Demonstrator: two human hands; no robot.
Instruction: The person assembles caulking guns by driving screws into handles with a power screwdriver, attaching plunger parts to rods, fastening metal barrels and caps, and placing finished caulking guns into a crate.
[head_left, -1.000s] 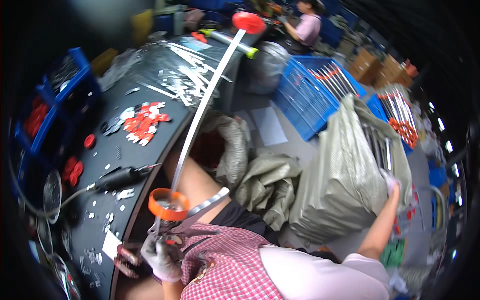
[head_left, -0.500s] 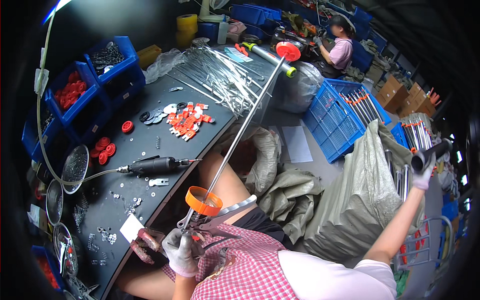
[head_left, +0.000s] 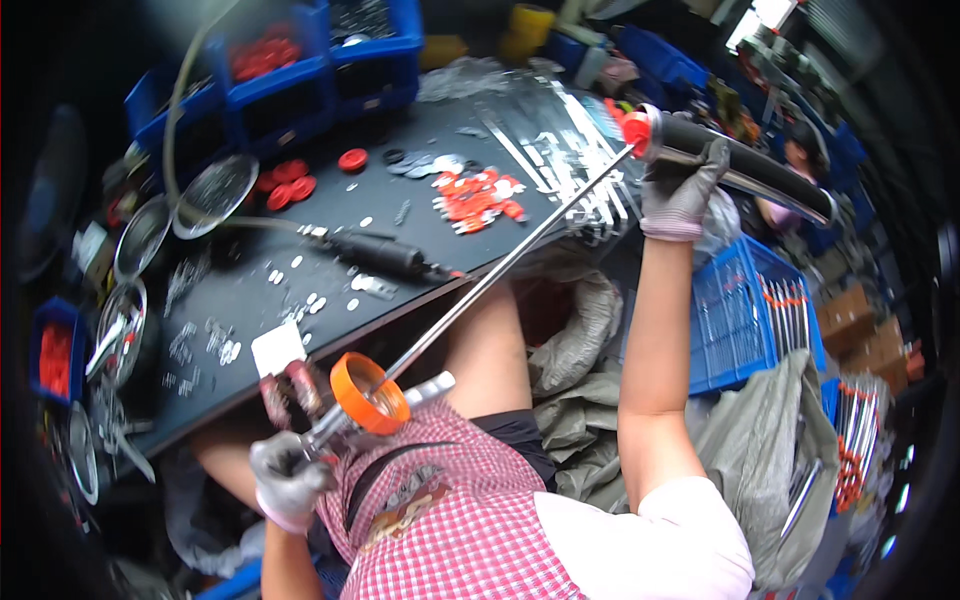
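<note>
My gloved left hand (head_left: 285,480) is closed around the handle of what looks like a caulking gun, close to my checked apron. An orange threaded ring (head_left: 350,375) and a silver lever (head_left: 436,388) sit just above that hand. From there a long metal rod (head_left: 500,268) slants up to the right, ending in a red disc (head_left: 634,128). My gloved right hand (head_left: 682,195) grips a dark, shiny tube (head_left: 765,172), its fingers wrapped round the near end. The tube's mouth meets the red disc; how far the disc sits inside is unclear from the blur.
On the dark bench (head_left: 330,245) lie a black power screwdriver (head_left: 375,252), red-orange clips (head_left: 475,200), springs, washers and metal rods (head_left: 575,140). Blue bins (head_left: 275,110) line its back. At right stand a blue crate (head_left: 730,320) and a grey-green sack (head_left: 770,440). Another person (head_left: 800,165) sits beyond.
My right hand has brought the tube from the far right to the rod's far end, where its mouth now meets the red disc. My view has turned. The left hand keeps its hold.
</note>
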